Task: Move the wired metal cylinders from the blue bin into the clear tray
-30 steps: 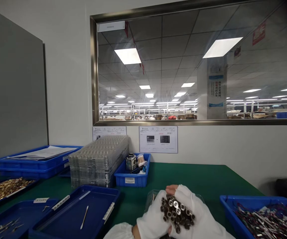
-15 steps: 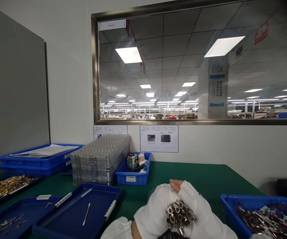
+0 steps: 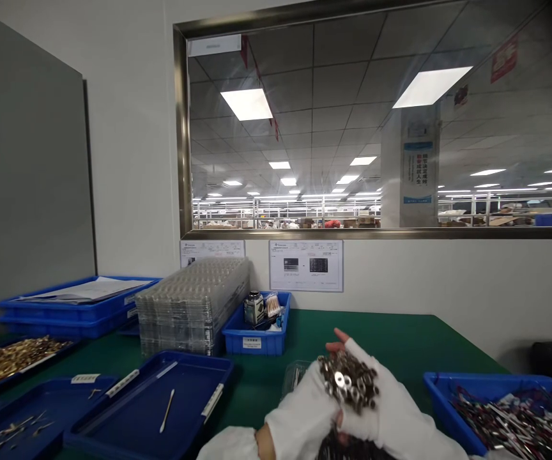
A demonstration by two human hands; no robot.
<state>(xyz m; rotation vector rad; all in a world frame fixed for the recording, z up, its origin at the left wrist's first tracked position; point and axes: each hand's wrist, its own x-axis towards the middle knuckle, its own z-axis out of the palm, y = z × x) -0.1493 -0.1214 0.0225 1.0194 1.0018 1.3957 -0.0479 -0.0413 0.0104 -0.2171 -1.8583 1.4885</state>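
A bundle of shiny metal pieces with round, hollow ends (image 3: 350, 382) is held up between my two hands, at the lower middle. My left hand (image 3: 305, 397), in a white glove, presses against the bundle from the left; its fingers are mostly hidden. My right hand (image 3: 380, 404), also in white with bare fingertips, wraps the bundle from the right; some fingers reach past its far side and the thumb lies on the near side. Below the hands shows a dark, ridged mass (image 3: 347, 446), perhaps the bundle's other end. A clear plastic tray (image 3: 295, 375) is partly hidden behind my left hand.
At right, a blue bin (image 3: 436, 390) holds many thin metal pieces. On the left are a blue tray (image 3: 132, 409) with a cotton swab (image 3: 167, 411), trays of gold-coloured parts (image 3: 15, 359), and stacked clear trays (image 3: 184, 306). A small blue box (image 3: 254, 345) holds a bottle and swabs.
The bundle has risen slightly and its ring ends now spread wider. My right fingers have lifted and stretched out, its thumb has come into view, and the clear tray shows more.
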